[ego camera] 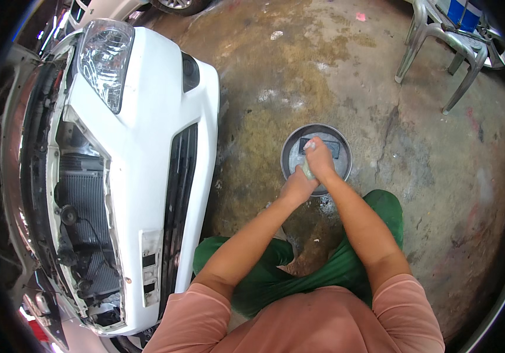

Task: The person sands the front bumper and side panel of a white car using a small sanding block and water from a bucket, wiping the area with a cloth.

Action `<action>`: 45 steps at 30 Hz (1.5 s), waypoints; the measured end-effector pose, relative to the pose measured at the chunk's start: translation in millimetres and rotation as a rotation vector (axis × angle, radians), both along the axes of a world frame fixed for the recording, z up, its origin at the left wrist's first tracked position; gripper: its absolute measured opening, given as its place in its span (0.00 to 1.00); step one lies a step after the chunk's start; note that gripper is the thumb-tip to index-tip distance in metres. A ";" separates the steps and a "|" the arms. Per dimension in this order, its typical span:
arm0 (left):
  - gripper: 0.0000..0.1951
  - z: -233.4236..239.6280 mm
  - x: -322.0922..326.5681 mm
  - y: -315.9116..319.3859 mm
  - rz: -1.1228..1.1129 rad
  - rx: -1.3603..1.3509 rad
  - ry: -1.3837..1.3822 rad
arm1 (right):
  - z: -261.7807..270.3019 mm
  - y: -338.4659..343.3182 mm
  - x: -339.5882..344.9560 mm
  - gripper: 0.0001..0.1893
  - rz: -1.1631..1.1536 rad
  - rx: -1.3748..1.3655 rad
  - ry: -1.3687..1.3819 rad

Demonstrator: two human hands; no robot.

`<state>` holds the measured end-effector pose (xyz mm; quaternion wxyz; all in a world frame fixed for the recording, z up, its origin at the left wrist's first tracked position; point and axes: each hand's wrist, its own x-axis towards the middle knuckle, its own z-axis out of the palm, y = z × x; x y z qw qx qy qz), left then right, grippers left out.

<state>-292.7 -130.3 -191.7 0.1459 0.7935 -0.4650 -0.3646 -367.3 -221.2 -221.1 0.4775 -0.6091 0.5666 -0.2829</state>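
A round grey basin [285, 152] of cloudy water sits on the floor in front of me. Both my hands are over it, close together, one above the other. My left hand [298, 184] is closed around the lower end of a pale, wet cloth or sponge [308, 169]. Around its upper part is my right hand [320, 159], whose fingers have whitish suds on them. Most of the pale thing is hidden by the fingers. Behind my right hand, a dark rectangular block or pad [333, 149] lies in the basin; its exact kind is unclear.
To my left stands a car with a white front bumper [146, 132], a clear headlight [106, 61] and an exposed radiator [82, 189]. A grey plastic stool [437, 35] at the upper right bears a blue-and-white container [464, 15]. The concrete floor [256, 114] is stained and wet in patches.
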 end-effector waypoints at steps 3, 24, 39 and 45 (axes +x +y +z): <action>0.35 23.4 -10.6 0.8 -0.040 0.028 -0.147 | 5.2 2.5 1.6 0.15 -0.111 0.058 0.026; 0.37 122.0 8.9 25.6 0.256 -0.105 1.810 | 136.2 4.5 -14.1 0.29 0.627 0.606 -1.625; 0.20 53.3 11.3 10.9 0.159 -0.019 0.658 | 56.0 7.1 0.4 0.07 0.364 -0.063 -0.322; 0.24 17.6 6.9 12.4 0.178 -0.117 0.167 | 43.2 20.4 15.0 0.07 0.175 -0.034 -0.053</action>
